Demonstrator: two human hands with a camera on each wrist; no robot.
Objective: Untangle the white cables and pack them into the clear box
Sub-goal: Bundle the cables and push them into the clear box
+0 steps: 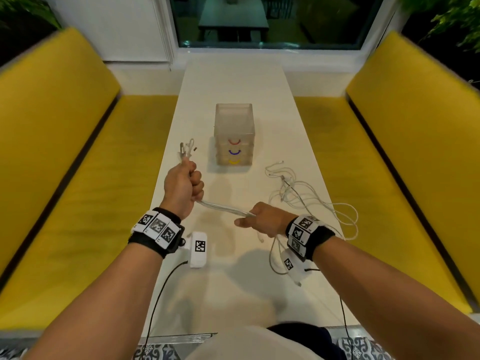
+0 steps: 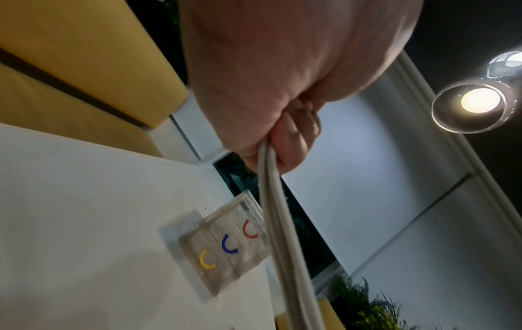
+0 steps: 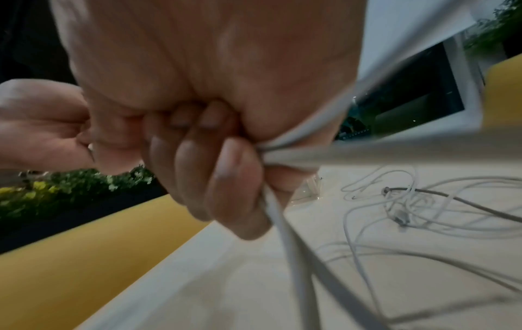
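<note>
- White cables (image 1: pixel 225 209) are stretched taut as a small bundle between the two hands, above the middle of the white table (image 1: pixel 233 84).
- One end of the bundle is gripped in the left hand (image 1: pixel 183 188), which is closed into a fist around it; several plug ends (image 1: pixel 187 148) stick up out of the top of that fist.
- In the left wrist view the strands (image 2: pixel 275 218) are seen leaving the curled fingers (image 2: pixel 293 145) and running down toward the bottom of the frame.
- The other end is clenched in the right hand (image 1: pixel 265 219), lower right of centre in the head view, with loose lengths hanging below the wrist.
- In the right wrist view the fingers (image 3: pixel 226 178) are wrapped tightly round the strands (image 3: pixel 291 256), which leave the fist in two directions.
- A loose tangle of more cables (image 1: pixel 306 193) lies on the table at the right of the head view, just beyond the right hand.
- The clear box (image 1: pixel 233 133) stands upright at the centre of the table, above both hands in the frame, apart from the tangle.
- Three curved handles, red, blue and yellow, are seen on its near face.
- Yellow cushions (image 1: pixel 52 126) are seen along both sides of the table.
</note>
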